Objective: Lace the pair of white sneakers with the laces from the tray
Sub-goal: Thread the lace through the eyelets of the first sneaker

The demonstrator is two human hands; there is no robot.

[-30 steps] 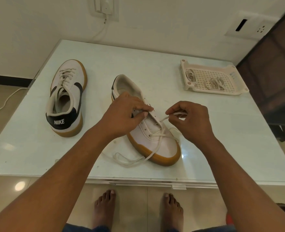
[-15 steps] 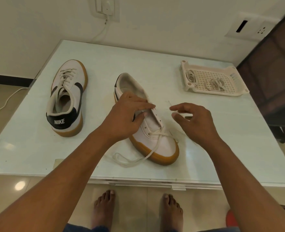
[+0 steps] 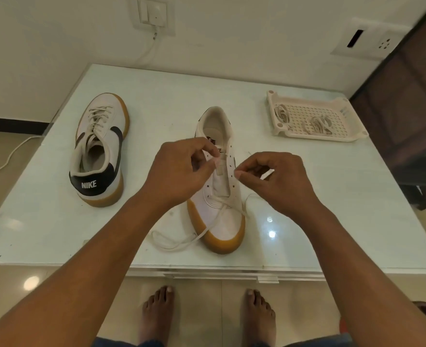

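A white sneaker with a gum sole (image 3: pixel 222 221) lies at the table's middle, toe toward me, with a white lace (image 3: pixel 182 242) threaded only through its lowest eyelets. One lace end trails in a loop on the table to the left. My left hand (image 3: pixel 179 171) pinches the left eyelet edge of this sneaker. My right hand (image 3: pixel 274 179) holds the other lace end pinched at the right eyelet row. The second sneaker (image 3: pixel 99 149), fully laced, stands at the left with its heel toward me.
A cream perforated tray (image 3: pixel 332 116) with bundled laces (image 3: pixel 318 123) sits at the back right of the glass table (image 3: pixel 332 221). A dark chair stands to the right. A cable hangs from a wall socket behind. My bare feet show below the table's front edge.
The sneaker has turned, its heel swinging right so it points straight at me. My right hand let the lace slack, then closed on its end again near the right eyelets.
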